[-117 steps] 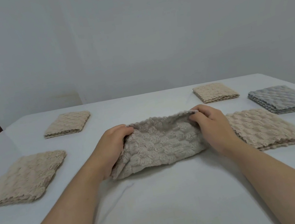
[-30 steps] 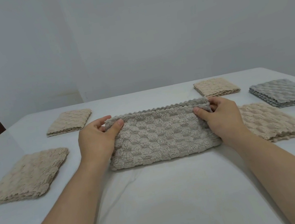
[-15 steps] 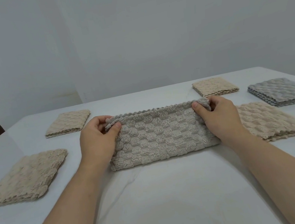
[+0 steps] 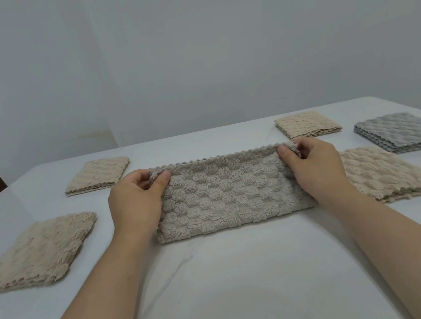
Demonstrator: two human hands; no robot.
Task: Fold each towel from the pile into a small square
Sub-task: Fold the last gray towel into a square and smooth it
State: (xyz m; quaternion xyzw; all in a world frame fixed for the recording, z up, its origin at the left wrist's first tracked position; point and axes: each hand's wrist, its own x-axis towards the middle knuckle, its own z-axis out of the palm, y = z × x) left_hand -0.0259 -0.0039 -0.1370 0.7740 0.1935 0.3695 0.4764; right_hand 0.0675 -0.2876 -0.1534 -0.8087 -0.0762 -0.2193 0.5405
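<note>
A grey-beige fluffy towel (image 4: 229, 198), folded into a long rectangle, lies on the white table (image 4: 224, 282) in front of me. My left hand (image 4: 134, 202) pinches its far left corner between thumb and fingers. My right hand (image 4: 314, 169) pinches the far right corner the same way. The far edge of the towel is stretched straight between both hands and slightly lifted. Its near fold rests on the table.
Folded beige towels lie at the near left (image 4: 38, 255), far left (image 4: 97, 174), far right (image 4: 308, 124) and near right (image 4: 385, 176), the last touching my right wrist. A folded grey towel (image 4: 405, 133) sits at the right edge. A wall stands behind.
The crumpled towel was spread and flattened into a long rectangle. In the last half second both hands kept their pinch on the far corners, pulling the edge a little tauter.
</note>
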